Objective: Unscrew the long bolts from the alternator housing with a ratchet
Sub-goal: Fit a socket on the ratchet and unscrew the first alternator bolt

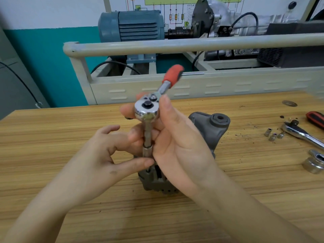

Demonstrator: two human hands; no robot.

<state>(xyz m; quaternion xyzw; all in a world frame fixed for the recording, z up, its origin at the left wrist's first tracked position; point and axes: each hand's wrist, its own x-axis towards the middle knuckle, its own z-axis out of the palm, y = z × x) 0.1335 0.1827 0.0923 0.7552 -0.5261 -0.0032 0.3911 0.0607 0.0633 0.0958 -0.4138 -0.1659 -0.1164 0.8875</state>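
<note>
Grey cast-metal alternator housing (213,130) is sitting on the wooden tabletop (52,137) roughly mid-width, closer to the far edge than the near one, and mostly hidden behind both hands. One mounting ear w/ a hex hole is sticking up at its far-right side.

Long bolt (148,170) is standing near vertical at the housing's near-left side; only a short bit of shank is showing below the socket, so can't tell how far out it's threaded. Socket and extension (147,137) are running straight up off it, so the long axis is upright, tilted slightly toward the camera.

Ratchet (148,106) head is sitting on top of that extension, w/ its red handle (172,74) pointing away toward the far-right, blurred, prob. mid-swing.

Right hand (177,141) is wrapping round the ratchet head and extension from the right, thumb up beside the head, fingertips showing past its left side. Left hand (103,155) is coming in from the left, thumb and a finger closing on the socket right above the bolt, steadying it. Both hands are touching the tool stack, practically together.

Judgement: the handle's free end is nearer neither hand; the right one would need to slide out along it to swing, while the left is keeping the socket seated.

Toward the right edge: a second ratchet (303,133), three small sockets (274,135), a metal nut-like fitting (314,162).
</note>
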